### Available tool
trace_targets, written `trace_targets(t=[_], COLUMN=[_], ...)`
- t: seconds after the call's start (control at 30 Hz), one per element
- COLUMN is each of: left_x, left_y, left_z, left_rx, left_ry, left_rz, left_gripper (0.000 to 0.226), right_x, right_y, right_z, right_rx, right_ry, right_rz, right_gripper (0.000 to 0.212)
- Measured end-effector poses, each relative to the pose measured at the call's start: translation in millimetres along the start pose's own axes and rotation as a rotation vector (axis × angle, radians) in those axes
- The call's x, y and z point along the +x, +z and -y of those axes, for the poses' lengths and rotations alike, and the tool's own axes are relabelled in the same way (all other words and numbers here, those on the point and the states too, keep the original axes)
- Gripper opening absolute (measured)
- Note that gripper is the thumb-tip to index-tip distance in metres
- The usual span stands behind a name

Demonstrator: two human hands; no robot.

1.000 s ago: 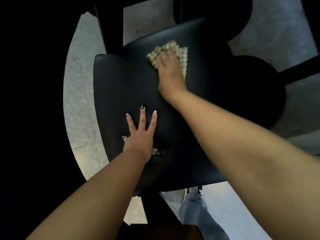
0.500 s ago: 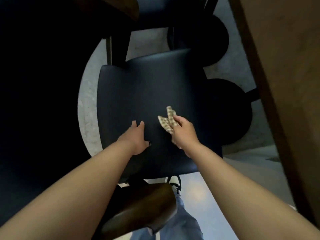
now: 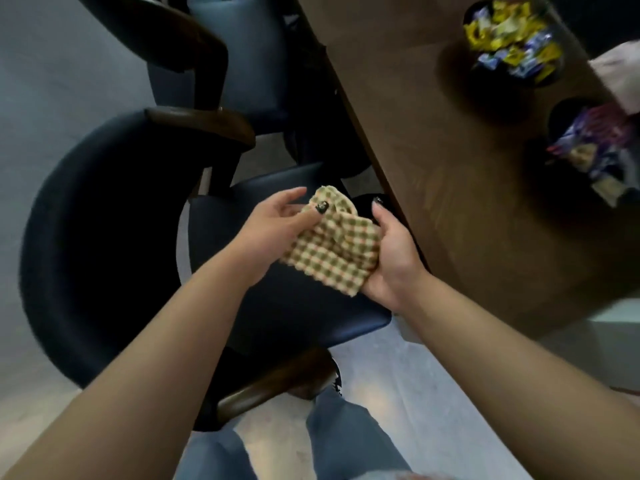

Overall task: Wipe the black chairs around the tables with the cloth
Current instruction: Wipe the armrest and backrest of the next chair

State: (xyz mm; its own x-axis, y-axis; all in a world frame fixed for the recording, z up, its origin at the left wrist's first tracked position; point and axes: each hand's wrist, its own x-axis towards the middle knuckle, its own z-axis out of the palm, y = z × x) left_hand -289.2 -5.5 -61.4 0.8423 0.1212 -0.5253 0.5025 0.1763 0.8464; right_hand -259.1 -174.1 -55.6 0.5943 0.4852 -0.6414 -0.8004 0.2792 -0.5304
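A black chair (image 3: 104, 237) with a curved back, a padded seat and wooden armrests stands below me, pushed against the table. Above its seat I hold a green-and-tan checked cloth (image 3: 332, 251) between both hands. My left hand (image 3: 273, 230) pinches the cloth's upper left edge with the thumb on top. My right hand (image 3: 391, 258) grips its right side, fingers curled under it. The cloth hangs clear of the seat.
A brown wooden table (image 3: 467, 188) runs along the right, carrying two dark bowls of wrapped sweets (image 3: 512, 39) (image 3: 588, 143). A second black chair (image 3: 242, 64) stands further back. My jeans-clad legs (image 3: 332, 445) are on the pale floor below.
Both hands have lifted off the seat. The left hand, which was flat on the seat, now takes the cloth together with the right. The view has risen and swung towards the table.
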Motion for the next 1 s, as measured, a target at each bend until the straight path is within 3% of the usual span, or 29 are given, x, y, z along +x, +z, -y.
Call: trace_targets(t=[0.1, 0.27, 0.33, 0.5, 0.6, 0.73, 1.0], left_x=[-19, -51, -63, -83, -85, -81, -44], left_y=[-24, -99, -133, -209, -243, -275, -305], left_z=[-10, -21, -29, -57, -67, -77, -111], left_rx=[-0.051, -0.036, -0.007, 0.128, 0.163, 0.195, 0.261], left_ry=[0.069, 0.125, 0.141, 0.164, 0.15, 0.142, 0.129], left_rz=[0.003, 0.003, 0.033, 0.117, 0.108, 0.125, 0.197], left_gripper=[0.04, 0.018, 0.014, 0.005, 0.007, 0.009, 0.01], right_x=[-18, -39, -44, -40, -32, -20, 13], right_y=[34, 103, 131, 205, 234, 259, 290], right_z=[-7, -48, -67, -105, -113, -109, -92], right_rx=[-0.103, -0.262, -0.4, -0.734, -0.765, -0.759, -0.687], right_ry=[-0.058, -0.336, -0.432, -0.497, -0.495, -0.505, -0.607], right_rz=[0.001, -0.164, -0.173, -0.282, -0.381, -0.438, -0.379], right_gripper=[0.063, 0.033, 0.033, 0.014, 0.006, 0.011, 0.005])
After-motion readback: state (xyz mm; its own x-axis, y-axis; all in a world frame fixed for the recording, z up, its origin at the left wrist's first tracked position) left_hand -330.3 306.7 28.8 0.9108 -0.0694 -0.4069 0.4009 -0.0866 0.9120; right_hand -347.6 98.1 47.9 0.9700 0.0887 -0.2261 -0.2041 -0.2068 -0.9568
